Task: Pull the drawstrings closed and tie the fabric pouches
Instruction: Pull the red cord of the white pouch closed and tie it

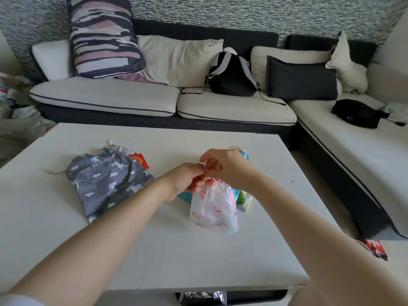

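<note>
A white pouch with pink flamingo print (213, 209) lies on the white table (154, 250), its gathered neck pointing away from me. My left hand (184, 181) and my right hand (223, 165) meet at that neck, both pinching its red drawstring (199, 178). Under and beside the white pouch lie more small pouches, blue and green (241, 198). A grey unicorn-print pouch (110, 180) lies flat to the left, apart from my hands, with a red packet (140, 160) at its far edge.
A light sofa (132, 96) with cushions and a black backpack (231, 76) runs behind the table and along the right side. A black bag (357, 113) sits on the right section. A red wrapper (376, 248) lies on the floor at right.
</note>
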`<state>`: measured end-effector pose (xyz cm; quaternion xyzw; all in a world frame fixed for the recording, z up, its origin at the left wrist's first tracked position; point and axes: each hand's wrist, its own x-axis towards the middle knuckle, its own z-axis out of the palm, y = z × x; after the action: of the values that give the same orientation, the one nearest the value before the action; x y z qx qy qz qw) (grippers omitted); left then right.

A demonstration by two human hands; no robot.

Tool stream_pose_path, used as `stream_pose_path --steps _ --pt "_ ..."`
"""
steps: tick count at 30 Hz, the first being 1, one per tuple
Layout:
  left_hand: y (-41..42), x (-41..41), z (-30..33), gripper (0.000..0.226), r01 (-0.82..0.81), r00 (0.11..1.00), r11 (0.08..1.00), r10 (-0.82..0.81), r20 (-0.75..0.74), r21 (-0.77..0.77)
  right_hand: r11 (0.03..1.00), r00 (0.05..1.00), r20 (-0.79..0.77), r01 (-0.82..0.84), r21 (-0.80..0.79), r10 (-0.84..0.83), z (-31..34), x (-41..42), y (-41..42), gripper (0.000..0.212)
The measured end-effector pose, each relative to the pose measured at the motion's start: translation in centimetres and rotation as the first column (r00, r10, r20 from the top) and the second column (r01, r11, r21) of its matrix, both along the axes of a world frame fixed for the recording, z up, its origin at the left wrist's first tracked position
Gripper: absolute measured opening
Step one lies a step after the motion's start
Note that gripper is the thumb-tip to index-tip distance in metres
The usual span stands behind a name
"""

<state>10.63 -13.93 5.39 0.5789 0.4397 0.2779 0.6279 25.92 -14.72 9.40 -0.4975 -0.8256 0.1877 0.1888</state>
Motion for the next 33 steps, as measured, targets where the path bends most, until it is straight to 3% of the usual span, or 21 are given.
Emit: stream_pose_path --steps 3,10,16,19,22,25,31,33 --pt "-0.4 -0.3 -0.2 0.03 -0.008 0.999 0.999 0.01 -0.031 0.042 1.0 1.0 0.004 0.014 -0.011 -0.014 -0.1 -0.2 -0.2 0.033" --pt "-0.6 -0.6 -0.7 0.032 -0.046 0.999 0.995 0.044 0.025 0.094 0.993 0.974 -0.193 0.119 -0.026 -0.121 -0.8 0.1 -0.4 0.019" --pt "-0.9 0.2 -0.7 0.026 -0.218 0.971 0.942 0.235 -0.039 0.256 0.973 0.891 -0.393 0.226 -0.049 -0.227 -2.0 0.4 -1.2 0.032" --pt "-1.3 0.4 -0.6 0.025 -0.162 0.981 0.952 0.184 -0.063 0.26 0.979 0.94 -0.292 0.2 0.048 -0.178 -2.5 0.1 -1.5 0.018" --pt "-1.6 0.5 -0.4 0.023 -0.149 0.962 0.925 0.218 -0.166 0.35 0.976 0.989 -0.106 0.118 0.181 -0.1 -2.5 0.2 -1.6 0.02" --pt "-1.7 0.7 -0.6 0.023 -0.109 0.926 0.899 0.247 -0.286 0.423 0.977 0.998 0.018 0.053 0.209 -0.057 -2.4 0.3 -1.5 0.019" --pt "-2.2 1.3 -0.9 0.016 -0.072 0.856 0.841 0.328 -0.399 0.537 0.948 0.916 0.356 0.07 0.311 -0.184 -2.8 -0.4 -2.0 0.02" --pt "-2.2 1.3 -0.9 0.018 -0.047 0.836 0.802 0.358 -0.416 0.595 0.939 0.899 0.38 0.084 0.334 -0.215 -2.8 -0.5 -2.2 0.018"
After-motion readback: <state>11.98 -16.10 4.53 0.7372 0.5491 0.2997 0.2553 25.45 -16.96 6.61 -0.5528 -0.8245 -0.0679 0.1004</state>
